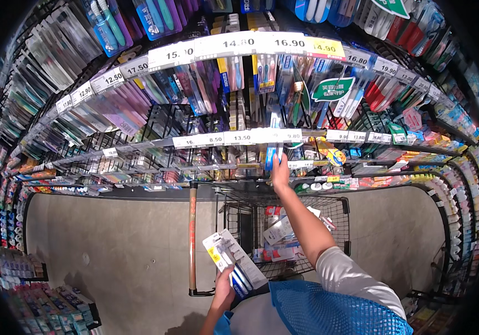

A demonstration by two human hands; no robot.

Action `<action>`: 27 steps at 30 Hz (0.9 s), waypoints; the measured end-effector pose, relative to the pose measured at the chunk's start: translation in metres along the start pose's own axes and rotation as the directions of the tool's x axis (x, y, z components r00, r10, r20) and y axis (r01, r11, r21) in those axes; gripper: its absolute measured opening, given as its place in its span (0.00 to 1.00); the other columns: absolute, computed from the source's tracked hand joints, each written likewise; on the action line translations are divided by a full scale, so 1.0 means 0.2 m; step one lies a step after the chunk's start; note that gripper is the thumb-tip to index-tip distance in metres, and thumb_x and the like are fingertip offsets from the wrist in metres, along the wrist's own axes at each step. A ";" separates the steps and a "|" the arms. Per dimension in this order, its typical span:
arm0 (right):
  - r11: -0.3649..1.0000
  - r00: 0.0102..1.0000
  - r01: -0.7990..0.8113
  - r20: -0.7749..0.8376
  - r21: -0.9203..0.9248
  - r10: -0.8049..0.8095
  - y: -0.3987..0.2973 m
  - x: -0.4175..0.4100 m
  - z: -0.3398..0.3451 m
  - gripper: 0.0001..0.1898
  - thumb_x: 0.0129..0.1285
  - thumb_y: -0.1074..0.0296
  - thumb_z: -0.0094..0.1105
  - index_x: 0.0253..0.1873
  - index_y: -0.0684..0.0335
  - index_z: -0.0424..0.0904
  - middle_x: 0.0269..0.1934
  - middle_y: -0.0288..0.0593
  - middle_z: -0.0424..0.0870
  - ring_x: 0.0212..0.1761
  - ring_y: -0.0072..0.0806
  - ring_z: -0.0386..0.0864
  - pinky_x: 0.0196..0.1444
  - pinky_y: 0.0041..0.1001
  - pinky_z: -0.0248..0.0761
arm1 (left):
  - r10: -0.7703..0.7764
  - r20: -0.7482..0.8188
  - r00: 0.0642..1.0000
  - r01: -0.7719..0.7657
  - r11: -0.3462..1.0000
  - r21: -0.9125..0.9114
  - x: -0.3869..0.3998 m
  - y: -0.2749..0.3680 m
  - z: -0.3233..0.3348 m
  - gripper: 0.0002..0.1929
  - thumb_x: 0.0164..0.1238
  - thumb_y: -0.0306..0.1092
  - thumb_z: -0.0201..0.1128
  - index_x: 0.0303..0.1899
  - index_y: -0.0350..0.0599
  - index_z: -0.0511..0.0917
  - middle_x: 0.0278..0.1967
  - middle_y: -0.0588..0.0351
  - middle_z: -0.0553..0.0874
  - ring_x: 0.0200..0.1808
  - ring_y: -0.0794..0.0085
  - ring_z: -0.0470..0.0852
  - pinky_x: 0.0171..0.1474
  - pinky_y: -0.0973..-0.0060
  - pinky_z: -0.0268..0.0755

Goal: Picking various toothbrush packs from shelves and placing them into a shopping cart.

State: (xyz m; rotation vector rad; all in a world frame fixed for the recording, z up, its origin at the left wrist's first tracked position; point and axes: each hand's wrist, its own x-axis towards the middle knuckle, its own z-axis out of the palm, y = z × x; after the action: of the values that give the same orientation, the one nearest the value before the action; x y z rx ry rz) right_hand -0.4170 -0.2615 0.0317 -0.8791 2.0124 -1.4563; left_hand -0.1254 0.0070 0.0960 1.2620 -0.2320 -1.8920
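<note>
Low in the view, my left hand (223, 287) holds blister-carded toothbrush packs (236, 264), at least two, fanned against each other. White cards, blue-and-white handles and a yellow sticker show on them. My right hand (281, 173) reaches out to the toothbrush rack and grips the lower end of a blue-and-white toothbrush pack (270, 155). That pack stands upright at a shelf-edge price strip (248, 137); whether it still hangs on a hook I cannot tell. Between my arms and the rack is a wire shopping cart (344, 226).
Packaged goods, among them a white carton (278, 230), lie in the cart. Its brown handle (193, 238) is to the left. Hanging toothbrush packs (122, 111) fill curved shelves ahead. A green sign (333, 89) juts out. A stocked display (51, 310) stands at lower left on the grey floor (130, 234).
</note>
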 end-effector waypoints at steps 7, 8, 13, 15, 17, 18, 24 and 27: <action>0.965 0.965 -0.221 0.110 -0.142 0.237 0.04 0.43 0.11 0.30 0.71 0.45 0.48 0.69 0.60 0.66 0.52 0.62 0.80 0.54 0.53 0.78 0.55 0.40 0.69 | 0.021 -0.006 1.000 -0.021 1.000 -0.024 -0.09 0.03 -0.01 0.23 0.69 0.30 0.55 0.64 0.34 0.69 0.60 0.51 0.78 0.61 0.67 0.75 0.66 0.70 0.63; 0.968 0.976 -0.180 0.091 -0.176 0.198 0.03 0.42 0.10 0.30 0.71 0.46 0.49 0.69 0.59 0.65 0.53 0.60 0.80 0.56 0.52 0.77 0.56 0.39 0.68 | 0.041 -0.038 0.998 -0.042 0.999 -0.012 -0.10 0.02 -0.01 0.23 0.69 0.30 0.55 0.64 0.36 0.70 0.56 0.50 0.80 0.56 0.66 0.79 0.61 0.68 0.69; 0.995 0.989 -0.096 0.114 0.042 0.091 0.21 0.42 -0.16 0.26 0.67 0.57 0.53 0.66 0.62 0.68 0.59 0.60 0.76 0.60 0.50 0.75 0.60 0.37 0.66 | 0.065 -0.051 0.997 -0.067 0.997 -0.047 -0.12 0.00 -0.03 0.22 0.68 0.30 0.53 0.63 0.38 0.70 0.53 0.51 0.82 0.51 0.65 0.82 0.56 0.67 0.74; 0.971 0.976 -0.113 0.159 -0.211 0.149 0.14 0.24 -0.23 0.24 0.68 0.58 0.53 0.64 0.64 0.70 0.54 0.58 0.79 0.56 0.46 0.78 0.57 0.36 0.68 | 0.026 -0.055 0.998 -0.030 0.997 -0.071 -0.15 -0.01 -0.08 0.22 0.69 0.30 0.55 0.63 0.36 0.71 0.56 0.51 0.80 0.58 0.66 0.78 0.63 0.69 0.66; 0.914 0.963 -0.015 0.240 -0.406 0.123 0.12 0.07 -0.36 0.21 0.68 0.60 0.53 0.60 0.66 0.73 0.47 0.53 0.83 0.50 0.40 0.81 0.52 0.34 0.71 | 0.063 -0.026 0.998 -0.064 0.996 -0.058 -0.13 0.00 -0.05 0.23 0.68 0.29 0.54 0.63 0.35 0.71 0.57 0.51 0.80 0.58 0.65 0.77 0.63 0.68 0.67; 0.930 0.947 0.082 0.318 -0.358 0.039 0.19 0.00 -0.42 0.19 0.68 0.61 0.53 0.58 0.67 0.74 0.44 0.51 0.84 0.47 0.37 0.81 0.50 0.33 0.72 | 0.064 0.017 0.998 -0.062 0.995 -0.083 -0.12 0.01 -0.01 0.22 0.68 0.29 0.54 0.63 0.35 0.71 0.56 0.51 0.80 0.59 0.65 0.77 0.63 0.68 0.66; 0.939 0.377 -0.343 0.914 -0.011 0.148 -0.19 -0.87 -0.75 0.23 0.75 0.56 0.48 0.68 0.62 0.64 0.48 0.43 0.81 0.45 0.26 0.80 0.49 0.26 0.73 | -0.046 0.161 0.986 0.066 0.991 -0.120 -0.05 0.11 0.19 0.21 0.71 0.31 0.50 0.63 0.36 0.70 0.56 0.48 0.79 0.57 0.65 0.80 0.61 0.67 0.73; 0.967 0.371 -0.238 0.912 -0.086 0.173 -0.28 -1.12 -0.87 0.25 0.74 0.63 0.50 0.70 0.64 0.61 0.53 0.46 0.78 0.49 0.22 0.79 0.53 0.24 0.72 | 0.034 0.356 0.934 0.008 0.993 -0.117 0.01 0.09 0.27 0.25 0.72 0.32 0.48 0.69 0.38 0.64 0.61 0.46 0.76 0.59 0.63 0.79 0.63 0.64 0.72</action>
State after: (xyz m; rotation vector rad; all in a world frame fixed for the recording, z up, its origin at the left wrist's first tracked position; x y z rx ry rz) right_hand -0.3810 0.0017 0.1426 -1.0305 1.1162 -0.5755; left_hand -0.1620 -0.0208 0.1311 0.8292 -0.3134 -2.0833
